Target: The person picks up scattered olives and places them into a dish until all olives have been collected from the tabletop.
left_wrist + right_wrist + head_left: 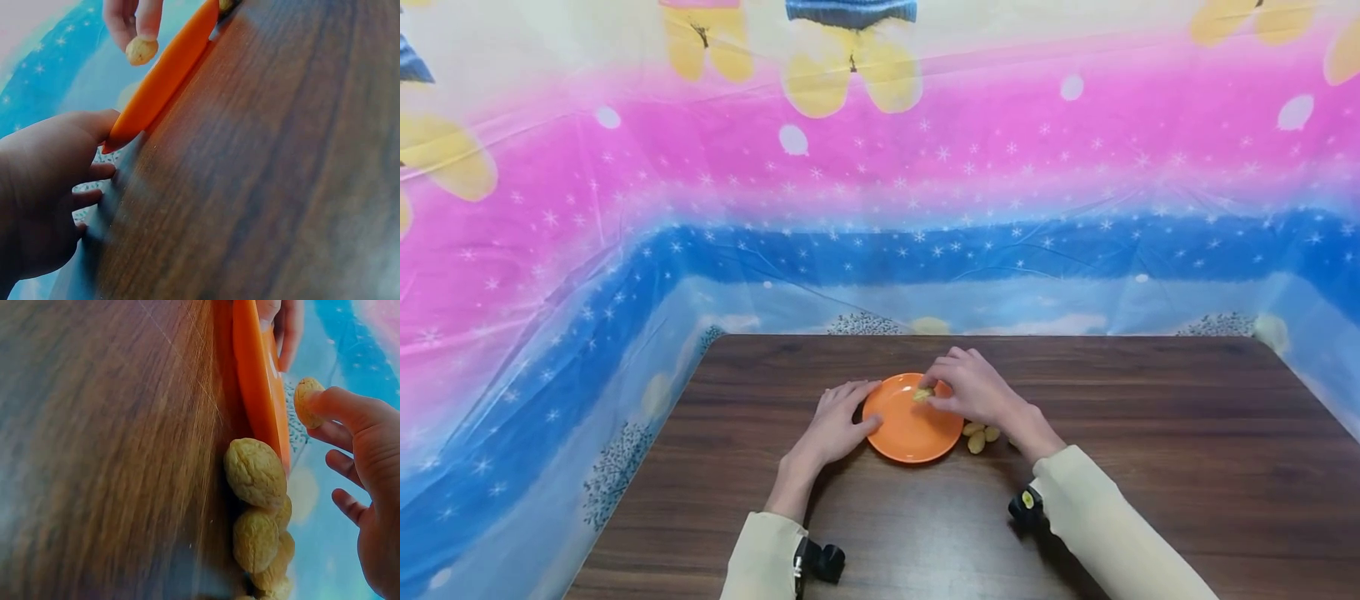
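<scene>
An orange plate (912, 433) sits flat on the table. At its left edge is my left hand (838, 425), its thumb touching the rim and its fingers loosely spread; in the left wrist view the lower fingers (87, 199) hang beside the plate. Over the plate's upper right part, my right hand (973, 387) pinches a small wrinkled yellow-brown fruit (306, 403) between thumb and index finger, raised above the surface. Its other fingers are bent and hold nothing. Several similar wrinkled fruits (976, 442) lie in a cluster against the plate's right side, below the right hand.
The brown wood-grain table (1150, 417) extends around the plate. A pink and blue patterned cloth (970, 167) hangs behind and along the sides of the table. Each wrist carries a small black camera, one on the left (820, 562), one on the right (1025, 507).
</scene>
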